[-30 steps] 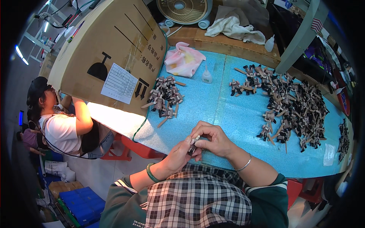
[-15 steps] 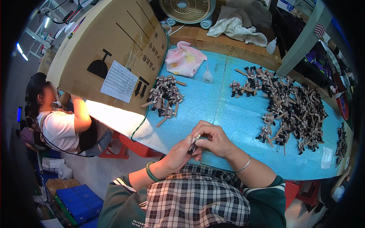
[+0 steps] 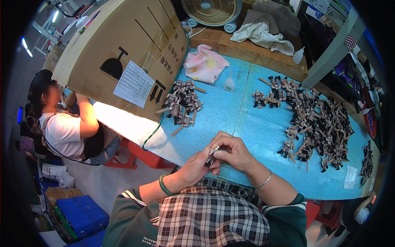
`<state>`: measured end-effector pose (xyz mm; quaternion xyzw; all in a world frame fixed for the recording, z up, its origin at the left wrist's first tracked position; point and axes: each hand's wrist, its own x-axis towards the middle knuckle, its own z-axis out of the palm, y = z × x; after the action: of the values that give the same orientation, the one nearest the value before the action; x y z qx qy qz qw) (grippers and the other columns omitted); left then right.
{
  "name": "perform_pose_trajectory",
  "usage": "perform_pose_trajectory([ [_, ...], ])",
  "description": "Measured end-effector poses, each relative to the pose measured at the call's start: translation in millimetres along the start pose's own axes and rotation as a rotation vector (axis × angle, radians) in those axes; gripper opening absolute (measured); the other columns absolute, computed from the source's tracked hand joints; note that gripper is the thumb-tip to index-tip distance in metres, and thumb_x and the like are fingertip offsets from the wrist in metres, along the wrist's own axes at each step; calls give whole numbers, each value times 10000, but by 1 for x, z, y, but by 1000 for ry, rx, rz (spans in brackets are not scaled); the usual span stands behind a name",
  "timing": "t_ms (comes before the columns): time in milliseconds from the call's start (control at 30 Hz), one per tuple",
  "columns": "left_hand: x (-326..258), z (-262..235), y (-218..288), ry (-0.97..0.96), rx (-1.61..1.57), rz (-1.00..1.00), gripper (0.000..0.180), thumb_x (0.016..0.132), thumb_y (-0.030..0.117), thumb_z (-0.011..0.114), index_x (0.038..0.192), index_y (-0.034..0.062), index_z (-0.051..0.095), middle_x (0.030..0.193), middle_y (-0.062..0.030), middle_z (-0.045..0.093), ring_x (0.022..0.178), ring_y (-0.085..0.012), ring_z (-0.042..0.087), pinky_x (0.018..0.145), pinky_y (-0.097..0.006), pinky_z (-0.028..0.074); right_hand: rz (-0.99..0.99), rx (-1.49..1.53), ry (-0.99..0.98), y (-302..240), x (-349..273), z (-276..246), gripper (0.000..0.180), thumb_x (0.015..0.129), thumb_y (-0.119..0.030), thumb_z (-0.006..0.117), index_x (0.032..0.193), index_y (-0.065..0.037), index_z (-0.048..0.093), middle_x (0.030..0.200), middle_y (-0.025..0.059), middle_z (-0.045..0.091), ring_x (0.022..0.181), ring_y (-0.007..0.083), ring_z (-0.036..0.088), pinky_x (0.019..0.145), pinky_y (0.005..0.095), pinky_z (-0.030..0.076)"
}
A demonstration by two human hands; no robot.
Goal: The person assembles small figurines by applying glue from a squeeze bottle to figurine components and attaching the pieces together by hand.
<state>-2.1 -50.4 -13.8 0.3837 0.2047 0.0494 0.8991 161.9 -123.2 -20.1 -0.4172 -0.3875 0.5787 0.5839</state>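
Note:
Close above the table's near edge, my two hands meet around one small toy figure (image 3: pixel 210 159), dark below with a pale part at its top. My left hand (image 3: pixel 196 166) wraps it from the left, and fingers cover much of its body. The thumb and forefinger of my right hand (image 3: pixel 233 152) pinch it near the pale top. A small cluster of similar brown, black and beige figures (image 3: pixel 181 103) lies ahead to the left, by the carton. A much larger heap of figures (image 3: pixel 321 123) spreads over the right side of the blue tabletop (image 3: pixel 230 119).
A big cardboard carton (image 3: pixel 127 53) stands at the left. Behind are a pink cloth (image 3: pixel 205 66), a small white squeeze bottle (image 3: pixel 229 82), a fan (image 3: pixel 210 10) and a white rag (image 3: pixel 261 35). Another person (image 3: pixel 63 123) sits at left, near a red stool (image 3: pixel 150 156).
My hands keep the same grip on the figure, with hardly any finger movement. The whole view has shifted slightly, moving the table things a little right and down.

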Motion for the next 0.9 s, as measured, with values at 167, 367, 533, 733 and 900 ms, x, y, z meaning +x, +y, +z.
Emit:
perform_pose_trajectory([
  [167, 0, 5, 3, 11, -18, -7, 461, 1024, 459, 245, 1040, 58, 471, 771, -40, 425, 712, -176, 459, 753, -365, 444, -48, 13, -36, 2, 1, -2, 75, 853, -53, 628, 909, -2, 634, 953, 57, 556, 854, 138, 615, 746, 251, 527],
  [367, -2, 2, 9, -21, 76, 14, 496, 1010, 490, 250, 1085, 50, 466, 874, -93, 536, 835, -206, 551, 770, -348, 462, 79, 243, -30, -5, -1, -5, 77, 860, -41, 632, 911, 16, 629, 963, 65, 555, 855, 145, 616, 734, 246, 534],
  [533, -11, 6, 9, 319, 882, 566, 289, 943, 173, 496, 1157, -10, 430, 991, -134, 588, 938, -226, 594, 822, -354, 469, -110, 149, 28, 6, 4, -7, 95, 859, -53, 640, 921, 19, 648, 965, 67, 570, 874, 141, 611, 792, 273, 512],
  [733, -8, 11, 12, 320, 917, 583, 282, 891, 71, 550, 1131, -21, 434, 859, -111, 634, 737, -168, 617, 661, -298, 494, 21, 157, 51, 6, 1, -6, 127, 862, -94, 656, 943, 4, 660, 915, 36, 607, 856, 115, 598, 785, 265, 497],
  [900, -6, 1, 23, 199, 195, 218, 168, 914, 71, 440, 1071, 26, 477, 798, -62, 600, 558, -49, 443, 482, -198, 348, 198, 139, 72, -6, 4, -7, 211, 877, -126, 658, 1052, -9, 647, 883, 20, 650, 780, 79, 592, 682, 227, 493],
])
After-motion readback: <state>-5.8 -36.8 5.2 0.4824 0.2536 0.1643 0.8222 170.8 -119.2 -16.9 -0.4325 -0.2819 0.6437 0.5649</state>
